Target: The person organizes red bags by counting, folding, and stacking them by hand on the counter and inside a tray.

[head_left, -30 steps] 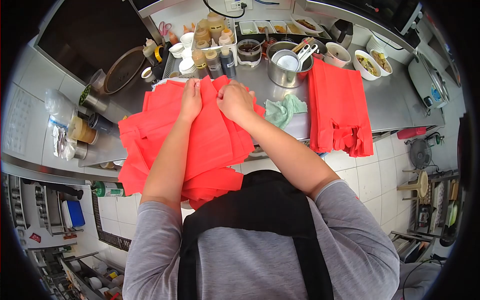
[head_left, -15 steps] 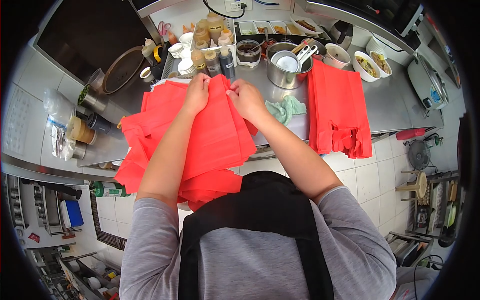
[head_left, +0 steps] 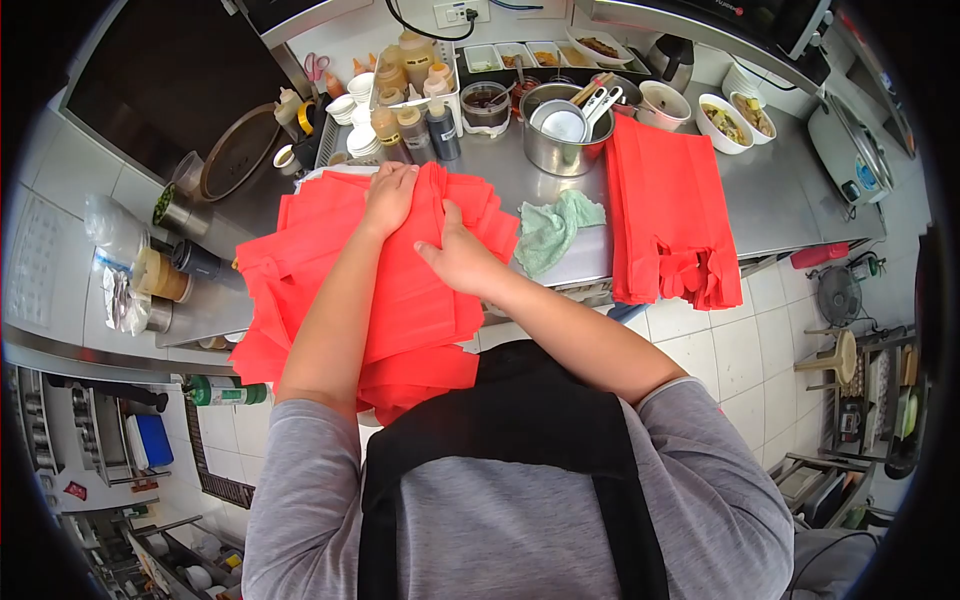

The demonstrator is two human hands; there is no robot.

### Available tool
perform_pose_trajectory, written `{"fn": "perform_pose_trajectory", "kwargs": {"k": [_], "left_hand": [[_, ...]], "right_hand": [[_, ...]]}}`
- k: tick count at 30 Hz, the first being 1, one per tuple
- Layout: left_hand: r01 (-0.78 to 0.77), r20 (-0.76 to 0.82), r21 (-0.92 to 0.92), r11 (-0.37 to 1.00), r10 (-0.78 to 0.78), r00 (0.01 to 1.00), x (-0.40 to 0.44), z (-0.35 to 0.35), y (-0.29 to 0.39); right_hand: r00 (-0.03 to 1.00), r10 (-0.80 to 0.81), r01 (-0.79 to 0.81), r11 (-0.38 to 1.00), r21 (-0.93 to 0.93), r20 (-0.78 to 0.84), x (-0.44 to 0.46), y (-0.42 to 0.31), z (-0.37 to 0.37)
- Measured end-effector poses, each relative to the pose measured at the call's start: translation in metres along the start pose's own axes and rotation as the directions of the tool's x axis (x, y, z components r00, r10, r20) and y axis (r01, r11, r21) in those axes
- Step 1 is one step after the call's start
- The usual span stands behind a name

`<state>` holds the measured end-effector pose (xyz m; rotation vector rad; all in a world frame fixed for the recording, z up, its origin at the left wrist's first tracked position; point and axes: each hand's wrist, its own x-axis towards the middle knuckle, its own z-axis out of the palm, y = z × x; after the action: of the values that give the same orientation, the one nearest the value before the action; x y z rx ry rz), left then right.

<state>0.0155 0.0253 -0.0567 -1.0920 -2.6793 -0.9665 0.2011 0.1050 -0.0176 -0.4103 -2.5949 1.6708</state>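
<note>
A loose pile of red fabric bags [head_left: 330,255] lies on the counter in front of me, with overlapping, uneven edges. My left hand [head_left: 390,197] is closed on the top edge of the uppermost bag. Against the right side of that bag is my right hand [head_left: 458,252], its thumb lying on top and its other fingers partly hidden by the red cloth. A second stack of red bags [head_left: 668,200] lies flat to the right, its lower end with cut-out handles hanging over the counter's front edge.
A crumpled green cloth [head_left: 558,230] lies between the two stacks. Behind stand sauce bottles [head_left: 412,128], a steel pot [head_left: 568,150] with a strainer, and food bowls [head_left: 722,125]. A dark tumbler [head_left: 205,258] and plastic containers [head_left: 160,275] are at left.
My right hand has moved left and down, drawing the right side of the top bag inward. My left hand sits slightly lower. The green cloth shows more fully.
</note>
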Motion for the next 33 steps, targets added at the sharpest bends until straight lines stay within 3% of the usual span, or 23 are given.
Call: {"fn": "perform_pose_trajectory", "kwargs": {"k": [2, 3, 5, 6, 7, 8, 9, 11, 12, 14, 17, 21, 23, 27, 29, 30, 33], "left_hand": [[-0.040, -0.030, -0.152, 0.988, 0.036, 0.999, -0.005, -0.009, 0.013], [-0.040, -0.031, -0.153, 0.987, 0.035, 0.999, -0.006, -0.016, 0.020], [-0.266, -0.152, -0.298, 0.917, 0.230, 0.961, -0.011, -0.034, 0.038], [-0.259, -0.151, -0.302, 0.917, 0.222, 0.963, -0.018, -0.047, 0.042], [-0.324, 0.108, -0.339, 0.883, 0.379, 0.919, -0.026, -0.064, 0.044], [-0.376, 0.349, -0.391, 0.840, 0.514, 0.784, -0.032, -0.080, 0.050], [-0.374, 0.354, -0.391, 0.841, 0.513, 0.782, -0.045, -0.094, 0.064], [-0.523, 0.619, -0.162, 0.837, 0.499, 0.606, -0.070, -0.113, 0.094], [-0.515, 0.625, -0.164, 0.841, 0.493, 0.606, -0.072, -0.114, 0.100], [-0.596, 0.692, 0.041, 0.802, 0.407, 0.596, -0.077, -0.113, 0.109], [-0.628, 0.729, 0.109, 0.771, 0.367, 0.578, -0.074, -0.107, 0.117], [-0.652, 0.755, 0.117, 0.749, 0.359, 0.548, -0.066, -0.093, 0.118], [-0.645, 0.882, 0.118, 0.755, 0.218, 0.417, -0.060, -0.095, 0.131], [-0.634, 0.898, 0.120, 0.764, 0.189, 0.396, -0.052, -0.101, 0.135], [-0.542, 0.833, -0.051, 0.839, 0.335, 0.440, -0.050, -0.101, 0.121], [-0.547, 0.835, -0.053, 0.835, 0.337, 0.434, -0.050, -0.099, 0.118], [-0.466, 0.834, -0.097, 0.880, 0.327, 0.444, -0.048, -0.097, 0.110]], "right_hand": [[0.999, -0.026, 0.038, 0.956, 0.291, -0.043, 0.004, 0.017, 0.004], [0.999, -0.027, 0.038, 0.957, 0.289, -0.043, 0.000, 0.016, -0.002], [0.989, 0.082, -0.144, 0.750, 0.645, 0.126, -0.014, 0.007, -0.019], [0.979, 0.140, -0.206, 0.680, 0.704, 0.151, -0.019, 0.004, -0.019], [0.977, 0.144, -0.212, 0.680, 0.702, 0.156, -0.023, 0.006, -0.017], [0.981, 0.111, -0.192, 0.589, 0.785, 0.157, -0.026, 0.008, -0.016], [0.985, 0.077, -0.172, 0.485, 0.857, 0.153, -0.027, 0.011, -0.014], [0.986, 0.103, -0.165, 0.474, 0.865, 0.132, -0.022, 0.024, -0.005], [0.986, 0.126, -0.157, 0.472, 0.867, 0.110, -0.023, 0.024, -0.002], [0.975, 0.186, -0.202, 0.503, 0.840, 0.123, -0.025, 0.023, 0.001], [0.958, 0.249, -0.262, 0.562, 0.785, 0.141, -0.036, 0.006, -0.005], [0.963, 0.245, -0.235, 0.581, 0.779, 0.108, -0.043, -0.006, -0.004], [0.966, 0.218, -0.241, 0.573, 0.783, 0.137, -0.037, 0.005, -0.002], [0.975, 0.190, -0.207, 0.587, 0.783, 0.116, -0.032, 0.015, 0.001], [0.970, 0.216, -0.226, 0.616, 0.755, 0.115, -0.036, 0.005, 0.001], [0.963, 0.240, -0.250, 0.643, 0.724, 0.119, -0.039, -0.001, 0.002], [0.966, 0.252, -0.198, 0.560, 0.805, 0.063, -0.041, -0.008, 0.005]]}}
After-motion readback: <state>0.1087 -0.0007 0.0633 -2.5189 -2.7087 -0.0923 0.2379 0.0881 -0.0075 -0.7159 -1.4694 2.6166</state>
